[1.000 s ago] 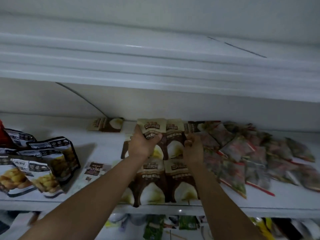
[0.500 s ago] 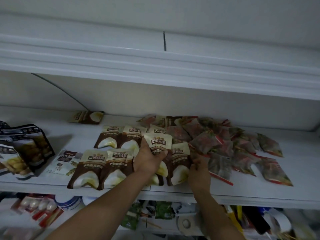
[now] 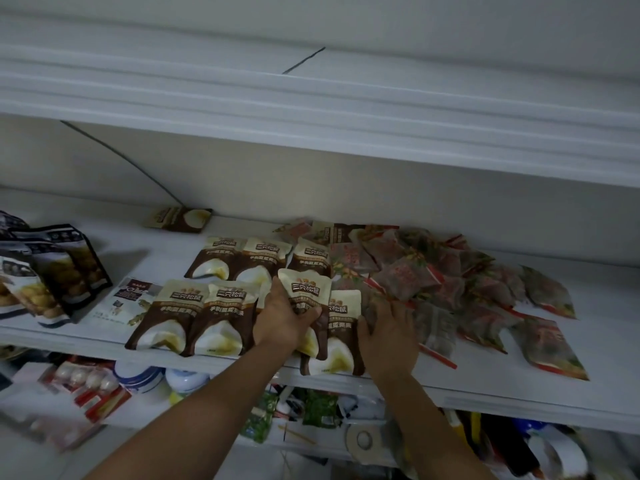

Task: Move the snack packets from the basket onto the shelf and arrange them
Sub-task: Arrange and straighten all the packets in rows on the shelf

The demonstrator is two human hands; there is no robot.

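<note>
Head view of a white shelf [image 3: 519, 396] stocked with snack packets, read from left to right.

At the far left, dark packets [image 3: 59, 268] picturing yellow pieces stand leaning. The frame edge cuts off the outermost ones. Just beside them a white flat packet [image 3: 130, 301] lies face up, its print too small to read.

The shelf's middle holds brown-and-cream packets [image 3: 194, 317] lying flat and overlapping in two rows. A lone packet [image 3: 181, 219] of the same kind lies apart against the back wall.

The left hand [image 3: 280, 318] grips a raised brown-and-cream packet [image 3: 306, 292], thumb across its face and fingers curled behind it. This packet is tilted above the front row. The hand and the raised packet hide most of the packet beneath them.

A front packet [image 3: 341, 344] overhangs the shelf's edge, and the thumb of the right hand [image 3: 388, 332] touches it. That hand's fingers reach into the near edge of a heap of red-and-green packets [image 3: 450, 282]. Their tips are blurred, so whether they pinch anything cannot be told.

The heap spreads loosely to the right, its packets overlapping at many angles.

Below, the lower tier [image 3: 207, 424] holds blurred goods, among them a pack of pale egg-shaped items [image 3: 86, 379] and a tape roll [image 3: 363, 438]. The rest is hard to make out.
</note>
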